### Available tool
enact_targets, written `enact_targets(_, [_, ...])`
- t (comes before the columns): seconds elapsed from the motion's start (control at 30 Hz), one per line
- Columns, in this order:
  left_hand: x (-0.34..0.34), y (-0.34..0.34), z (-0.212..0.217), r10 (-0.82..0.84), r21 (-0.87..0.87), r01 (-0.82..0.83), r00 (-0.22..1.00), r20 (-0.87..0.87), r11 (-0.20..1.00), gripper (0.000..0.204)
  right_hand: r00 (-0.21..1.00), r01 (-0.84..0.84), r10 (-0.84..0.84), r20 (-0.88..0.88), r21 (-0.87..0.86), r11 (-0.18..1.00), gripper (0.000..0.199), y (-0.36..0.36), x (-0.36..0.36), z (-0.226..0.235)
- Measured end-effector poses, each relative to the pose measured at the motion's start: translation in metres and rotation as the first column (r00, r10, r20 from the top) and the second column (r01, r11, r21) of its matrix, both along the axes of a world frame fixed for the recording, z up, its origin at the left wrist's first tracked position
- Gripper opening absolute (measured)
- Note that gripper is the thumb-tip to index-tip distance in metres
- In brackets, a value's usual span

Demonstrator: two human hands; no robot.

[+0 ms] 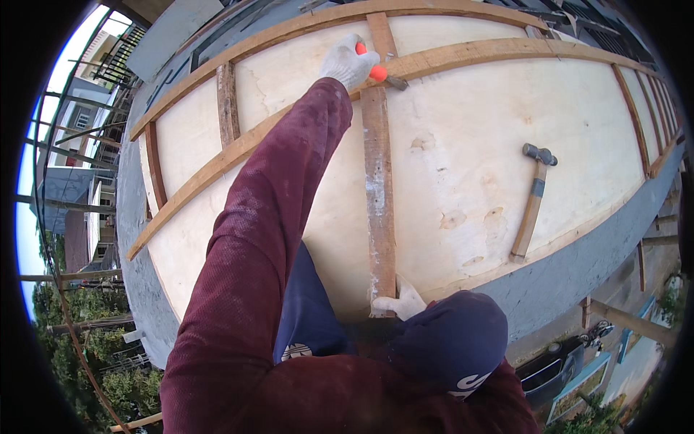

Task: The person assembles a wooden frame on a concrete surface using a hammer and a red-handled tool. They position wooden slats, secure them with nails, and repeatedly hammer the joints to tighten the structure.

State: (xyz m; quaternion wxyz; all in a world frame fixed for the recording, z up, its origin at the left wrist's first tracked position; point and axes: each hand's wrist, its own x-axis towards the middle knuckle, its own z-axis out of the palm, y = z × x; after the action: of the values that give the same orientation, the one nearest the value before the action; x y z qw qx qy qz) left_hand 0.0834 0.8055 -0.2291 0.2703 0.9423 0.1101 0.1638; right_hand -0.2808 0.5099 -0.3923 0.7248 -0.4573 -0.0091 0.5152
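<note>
White work gloves cover both of my hands. My left hand, far out at the end of a stretched arm, is closed round the orange handle of a chisel. Its flat metal blade rests where a long curved wooden strip crosses a paint-marked wooden batten. Close to my body, my right hand grips the batten's near end, thumb over it; my navy-clad knee partly hides this hand. A hammer with a wooden handle lies on the pale plywood sheet to the right.
Further wooden strips frame the plywood on the left and the right. A grey concrete edge runs along the near right side. Beyond it, far below, stands a dark vehicle. Poles and greenery lie off to the left.
</note>
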Motion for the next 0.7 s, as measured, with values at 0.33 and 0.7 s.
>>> enact_targets(0.33, [-0.199,0.07,-0.093,0.678,-0.984,-0.029,0.728,0.101,0.177,0.019,0.706,0.397,0.386,0.594,-0.783,0.479,0.059,-0.103,0.059,0.096])
enact_targets(0.7, [-0.28,0.047,-0.18,0.639,-0.831,-0.412,0.764,-0.091,0.374,0.026,0.8,-0.25,0.241,0.55,-0.059,0.966,0.101,0.193,0.143,0.281])
